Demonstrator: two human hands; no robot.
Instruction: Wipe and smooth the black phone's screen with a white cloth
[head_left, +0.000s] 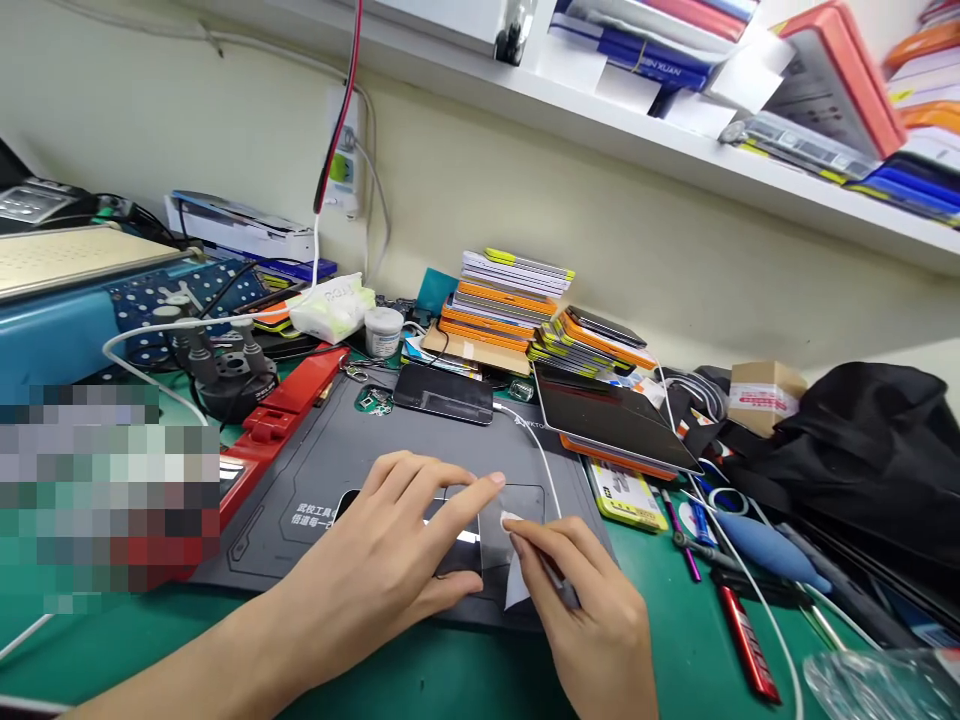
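Note:
My left hand (401,535) lies across a dark, glossy phone-like device (469,550) on the grey work mat. Its fingers are stretched out and the thumb is apart from them, near the device's right edge. Much of the device is hidden under the hand. Just to the right, my right hand (589,600) is closed in a pinch on a thin white wipe (516,585). One end sticks up at the fingertips and a loose part hangs below them. Something grey shows partly beneath the right fingers, too covered to name.
A black phone (442,393) with a white cable lies on the mat (330,450). At right stand a dark-screened tablet (611,415), a blue blower (772,550) and a red-handled tool (750,640). Stacked boxes (510,300) line the wall; a red clamp-like frame (285,410) is left.

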